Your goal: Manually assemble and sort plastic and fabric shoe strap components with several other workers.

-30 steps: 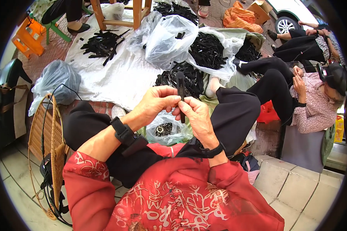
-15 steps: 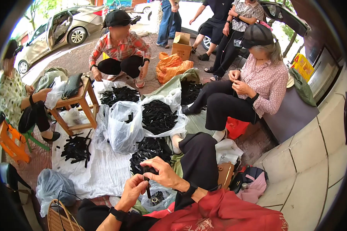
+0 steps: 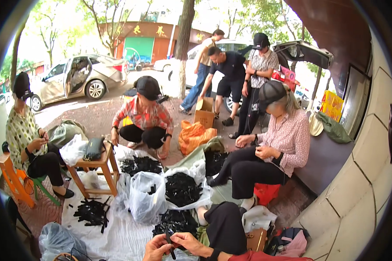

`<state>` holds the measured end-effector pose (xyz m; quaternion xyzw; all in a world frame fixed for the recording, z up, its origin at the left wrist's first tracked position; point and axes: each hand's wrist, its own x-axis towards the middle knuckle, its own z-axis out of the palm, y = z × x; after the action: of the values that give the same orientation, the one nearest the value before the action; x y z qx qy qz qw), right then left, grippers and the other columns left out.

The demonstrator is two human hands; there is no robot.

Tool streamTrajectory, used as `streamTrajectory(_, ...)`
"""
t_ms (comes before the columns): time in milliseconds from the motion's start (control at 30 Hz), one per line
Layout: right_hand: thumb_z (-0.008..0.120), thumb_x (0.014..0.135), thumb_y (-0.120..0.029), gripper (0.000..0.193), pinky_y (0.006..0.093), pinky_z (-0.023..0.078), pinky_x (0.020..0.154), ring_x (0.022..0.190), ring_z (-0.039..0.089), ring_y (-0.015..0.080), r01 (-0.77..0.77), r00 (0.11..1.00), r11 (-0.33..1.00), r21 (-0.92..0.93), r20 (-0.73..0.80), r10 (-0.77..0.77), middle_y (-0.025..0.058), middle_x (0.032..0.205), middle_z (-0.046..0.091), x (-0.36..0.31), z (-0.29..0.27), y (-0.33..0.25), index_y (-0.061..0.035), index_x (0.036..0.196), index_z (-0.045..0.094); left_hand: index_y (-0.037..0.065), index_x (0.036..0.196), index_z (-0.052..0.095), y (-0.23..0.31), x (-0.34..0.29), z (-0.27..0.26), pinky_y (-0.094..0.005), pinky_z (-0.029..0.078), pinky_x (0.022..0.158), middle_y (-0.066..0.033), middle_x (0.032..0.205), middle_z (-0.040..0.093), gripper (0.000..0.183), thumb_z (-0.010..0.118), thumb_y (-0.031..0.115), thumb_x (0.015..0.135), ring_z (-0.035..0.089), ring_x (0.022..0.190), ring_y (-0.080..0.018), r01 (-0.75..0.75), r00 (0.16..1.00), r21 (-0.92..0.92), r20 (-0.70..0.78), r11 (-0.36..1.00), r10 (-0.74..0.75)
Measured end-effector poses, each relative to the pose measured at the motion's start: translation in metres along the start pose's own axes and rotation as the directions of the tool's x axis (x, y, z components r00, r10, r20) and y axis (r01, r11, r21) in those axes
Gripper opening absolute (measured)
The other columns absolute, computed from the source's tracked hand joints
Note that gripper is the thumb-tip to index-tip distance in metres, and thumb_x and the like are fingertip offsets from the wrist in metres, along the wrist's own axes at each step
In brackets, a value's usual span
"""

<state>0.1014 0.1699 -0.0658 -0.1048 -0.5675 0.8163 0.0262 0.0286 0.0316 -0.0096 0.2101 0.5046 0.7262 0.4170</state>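
Observation:
Low in the picture, my left hand (image 3: 156, 249) and my right hand (image 3: 190, 243) are close together. Both have their fingers closed on a narrow black strip (image 3: 169, 247) that stands nearly upright between them. What the strip is made of is too small to tell. Just beyond my hands lies a pile of black strips (image 3: 178, 222). Farther off, a white plastic sheet bag (image 3: 199, 169) holds another heap of them. Beside it stands a translucent plastic bag (image 3: 143, 198) with a few strips inside.
Three seated or squatting people surround the white ground sheet (image 3: 85, 237). A wooden stool (image 3: 104, 167) bears a dark pouch (image 3: 94, 148). Beyond are an orange sack (image 3: 195, 137) and a cardboard box (image 3: 204, 112). A brown bag (image 3: 256, 239) lies at my right.
The view has tilted up, so my hands sit lower in the picture, still on the strip. A standing person in black now bends to the box. The person at left has drawn back from the stool.

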Motion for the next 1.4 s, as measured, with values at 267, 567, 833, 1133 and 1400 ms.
streamTrajectory(267,0.044,0.087,-0.03,0.025,0.014,0.029,0.046,0.052,0.04,0.0005,-0.088,0.993,0.994,-0.067,0.072,0.093,-0.0056,0.065,0.049,0.003,-0.003,-0.021,-0.0073,0.081,0.053,0.006,0.088,0.053,-0.008,0.008,-0.008,-0.0156,0.033,0.042,0.0014,0.061,0.051,0.012,0.046,0.014,0.083,0.044,0.048,-0.004,0.028,0.997,-0.03,0.078,0.999,-0.026)
streamTrajectory(567,0.045,0.086,-0.025,0.023,0.0186,0.039,0.053,0.061,0.05,0.0057,-0.208,0.977,0.975,0.081,0.056,0.204,-0.0008,0.074,0.055,0.01,-0.012,-0.015,-0.0061,0.097,0.053,0.008,0.091,0.046,-0.029,0.025,-0.03,-0.0309,0.041,0.064,-0.0061,0.082,0.053,0.012,0.044,0.019,0.086,0.051,0.074,-0.0171,0.212,0.968,-0.414,0.215,0.885,-0.131)
streamTrajectory(833,0.054,0.077,-0.006,0.014,0.0199,0.04,0.055,0.061,0.049,0.0072,0.163,0.922,0.883,-0.439,-0.249,-0.295,0.0034,0.08,0.057,-0.007,-0.004,0.005,0.0006,0.09,0.057,0.011,0.09,0.045,-0.054,0.041,-0.038,-0.0334,0.04,0.072,-0.0047,0.088,0.053,0.011,0.045,0.021,0.085,0.051,0.083,-0.0177,0.222,0.972,-0.551,0.192,0.804,-0.136)
streamTrajectory(1133,0.058,0.075,-0.008,0.015,0.021,0.037,0.053,0.061,0.048,0.0091,0.194,0.944,0.714,-0.673,-0.071,-0.323,0.0025,0.073,0.053,0.009,0.002,0.004,-0.0025,0.089,0.062,0.011,0.088,0.044,-0.067,0.042,-0.061,-0.0332,0.041,0.067,-0.006,0.087,0.054,0.006,0.041,0.016,0.087,0.052,0.078,-0.0185,0.174,0.96,-0.548,-0.09,0.818,-0.264)
streamTrajectory(1400,0.062,0.072,-0.009,0.017,0.0247,0.039,0.052,0.057,0.048,0.0131,0.194,0.945,0.614,-0.765,-0.022,-0.326,0.0053,0.066,0.049,0.015,-0.007,0.015,-0.0032,0.087,0.062,0.007,0.087,0.045,-0.073,0.041,-0.057,-0.0349,0.042,0.073,-0.0091,0.089,0.054,0.007,0.043,0.013,0.085,0.052,0.084,-0.0206,0.224,0.971,-0.616,0.071,0.755,-0.23)
